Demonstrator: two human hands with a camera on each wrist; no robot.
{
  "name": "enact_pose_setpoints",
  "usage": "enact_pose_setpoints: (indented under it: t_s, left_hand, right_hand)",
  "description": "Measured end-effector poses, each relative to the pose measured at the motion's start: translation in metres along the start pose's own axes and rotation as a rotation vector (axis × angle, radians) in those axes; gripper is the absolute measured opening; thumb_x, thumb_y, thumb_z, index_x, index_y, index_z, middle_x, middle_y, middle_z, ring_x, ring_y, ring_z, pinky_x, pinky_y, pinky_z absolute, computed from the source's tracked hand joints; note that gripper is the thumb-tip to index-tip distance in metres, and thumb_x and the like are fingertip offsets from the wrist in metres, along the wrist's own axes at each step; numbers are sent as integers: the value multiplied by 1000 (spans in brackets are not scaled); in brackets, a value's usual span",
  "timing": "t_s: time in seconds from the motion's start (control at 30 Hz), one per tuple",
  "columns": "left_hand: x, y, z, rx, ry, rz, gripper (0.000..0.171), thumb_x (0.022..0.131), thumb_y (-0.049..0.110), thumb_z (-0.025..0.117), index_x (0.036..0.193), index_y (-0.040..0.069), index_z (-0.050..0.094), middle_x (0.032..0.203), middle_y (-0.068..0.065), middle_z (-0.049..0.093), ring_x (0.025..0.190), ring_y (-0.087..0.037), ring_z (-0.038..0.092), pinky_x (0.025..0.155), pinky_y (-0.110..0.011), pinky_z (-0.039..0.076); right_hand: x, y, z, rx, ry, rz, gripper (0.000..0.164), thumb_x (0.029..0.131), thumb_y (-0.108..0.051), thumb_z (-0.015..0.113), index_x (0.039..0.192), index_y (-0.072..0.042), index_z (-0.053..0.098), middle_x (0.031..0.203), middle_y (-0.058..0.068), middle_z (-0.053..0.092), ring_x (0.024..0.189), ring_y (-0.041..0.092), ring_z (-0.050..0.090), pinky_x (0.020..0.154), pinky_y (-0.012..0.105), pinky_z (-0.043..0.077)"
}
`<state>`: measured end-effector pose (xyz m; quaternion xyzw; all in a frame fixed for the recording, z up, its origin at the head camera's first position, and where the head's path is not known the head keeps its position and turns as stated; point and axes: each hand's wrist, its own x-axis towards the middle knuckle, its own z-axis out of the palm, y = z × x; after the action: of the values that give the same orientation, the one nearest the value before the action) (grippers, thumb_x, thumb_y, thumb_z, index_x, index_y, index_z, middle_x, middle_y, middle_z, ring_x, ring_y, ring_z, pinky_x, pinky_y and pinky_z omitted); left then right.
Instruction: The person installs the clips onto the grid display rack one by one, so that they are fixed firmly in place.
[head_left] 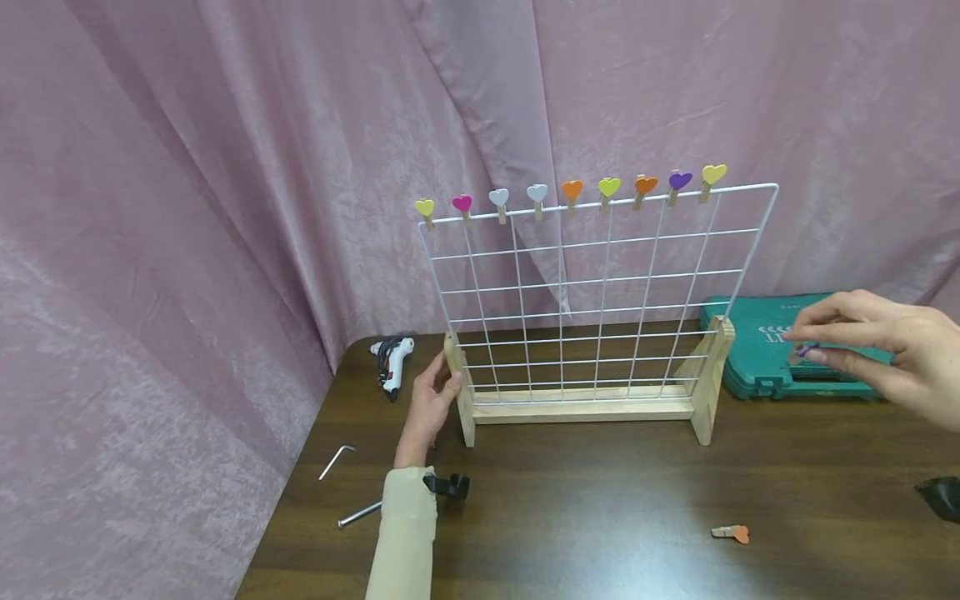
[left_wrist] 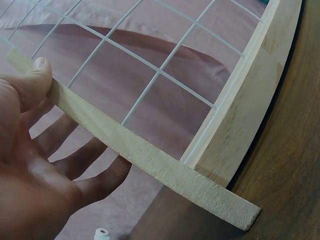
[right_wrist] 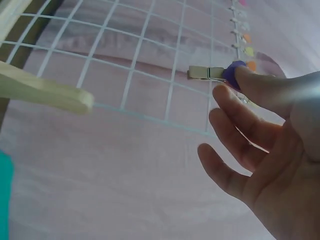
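A white wire grid (left_wrist: 158, 71) stands upright in a pale wooden stand. My left hand (head_left: 429, 408) grips the stand's left side post (left_wrist: 135, 137), thumb on one face and fingers curled behind. To the right of the grid, my right hand (head_left: 892, 346) pinches a small wooden clothespin (right_wrist: 200, 73) by its purple heart (right_wrist: 231, 74) end, and its bare jaws point away from the fingers. Along the grid's top bar sit several heart clothespins, from a yellow one (head_left: 424, 207) at the left to another yellow heart (head_left: 714, 174) near the right.
An orange heart clothespin (head_left: 731, 532) lies on the brown table at front right. Behind the stand's right side is a green case (head_left: 761, 354). A white glue gun (head_left: 397, 357), a hex key (head_left: 334, 462) and a metal rod (head_left: 360, 512) lie at left. Pink curtains hang behind.
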<state>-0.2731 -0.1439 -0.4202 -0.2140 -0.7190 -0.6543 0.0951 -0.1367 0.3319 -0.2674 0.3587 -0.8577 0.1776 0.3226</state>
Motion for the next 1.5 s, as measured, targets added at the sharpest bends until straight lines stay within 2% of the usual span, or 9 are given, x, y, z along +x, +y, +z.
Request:
enact_pose_setpoints:
  t_s: [0.13, 0.2, 0.33, 0.43, 0.53, 0.6, 0.73, 0.9, 1.5]
  left_hand:
    - [0, -1, 0, 0, -6, 8, 45, 92, -1, 53, 136, -3, 42, 128, -23, 51, 115, -37, 49, 88, -28, 46]
    - [0, -1, 0, -2, -13, 13, 46, 92, -1, 52, 136, -3, 41, 128, -24, 51, 116, -37, 49, 89, -29, 46]
    - [0, -2, 0, -5, -15, 10, 46, 92, 0, 52, 136, -3, 40, 128, -23, 51, 117, -36, 48, 90, -28, 45]
    - [0, -2, -1, -6, -9, 7, 46, 92, 1, 53, 136, -3, 41, 128, -23, 51, 117, -34, 49, 90, -27, 45]
    - [1, -1, -1, 0, -5, 10, 46, 92, 1, 53, 136, -3, 41, 128, -23, 51, 116, -32, 49, 90, -28, 45]
    - [1, -1, -2, 7, -4, 12, 46, 92, 2, 54, 136, -2, 41, 128, -22, 51, 117, -32, 49, 91, -29, 45]
    - [0, 0, -3, 19, -4, 9, 47, 92, 3, 54, 137, -2, 41, 129, -23, 51, 117, -32, 49, 92, -32, 44]
    - [0, -1, -3, 8, -10, 1, 47, 92, 2, 53, 137, -2, 40, 130, -23, 50, 118, -32, 48, 92, -32, 44]
    - [1, -3, -1, 10, -1, 17, 48, 91, 1, 54, 137, -5, 39, 126, -29, 50, 115, -37, 49, 90, -30, 45]
  right_hand:
    - [19, -3, -7, -36, 14, 4, 19, 82, -8, 68, 101, -9, 72, 103, -2, 59, 98, -1, 43, 68, 10, 36]
    - [28, -5, -10, -65, 18, 2, 17, 88, -20, 63, 98, -11, 73, 105, -3, 58, 100, -1, 40, 65, 14, 35]
    - [49, -7, -15, -112, 33, -7, 45, 90, -48, 46, 93, -12, 74, 111, -11, 55, 105, 0, 35, 62, 19, 34]
    - [67, -8, -22, -114, 56, 28, 29, 91, -30, 55, 91, -8, 74, 113, -18, 50, 109, 0, 33, 67, 18, 32]
    - [86, -8, -27, -77, 116, 79, 10, 81, -3, 68, 89, -2, 74, 109, -23, 49, 108, 0, 35, 73, 17, 28]
    - [98, -8, -29, -46, 162, 116, 17, 73, 8, 71, 88, 1, 73, 105, -24, 51, 105, 0, 37, 76, 17, 26]
    - [115, -4, -31, 13, 216, 224, 18, 73, 13, 70, 87, 4, 72, 96, -24, 55, 102, 1, 39, 78, 17, 25]
    - [128, 3, -33, 14, 229, 292, 15, 74, 11, 70, 87, 4, 72, 91, -23, 56, 100, -1, 39, 78, 17, 23]
    - [149, 21, -29, 45, 184, 355, 9, 80, 1, 69, 88, 1, 73, 88, -12, 56, 93, -2, 34, 73, 16, 20]
